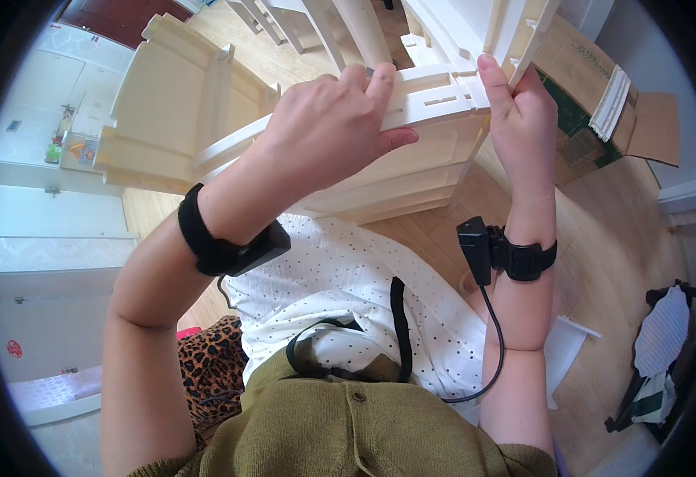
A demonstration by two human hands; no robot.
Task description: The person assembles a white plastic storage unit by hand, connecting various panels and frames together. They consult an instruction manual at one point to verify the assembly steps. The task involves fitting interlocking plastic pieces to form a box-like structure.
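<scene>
A white plastic frame bar (431,95) with slots along it runs across the top middle, joined to larger cream plastic panels. My left hand (330,122) wraps over this bar, fingers on top and thumb below. Near the bar's right end, my right hand (518,110) pinches the edge of an upright white plastic panel (527,36), thumb in front and fingers behind. Below the bar hangs a cream panel with ridges (407,161). At the left end stands a large cream plastic panel with notched edges (163,101).
An opened cardboard box (586,59) stands at the upper right, a white plastic strip (610,104) on it. White furniture legs (288,27) rise behind the bar. A white plastic piece (566,352) lies beside my right forearm, and leopard-print fabric (217,364) is at the lower left.
</scene>
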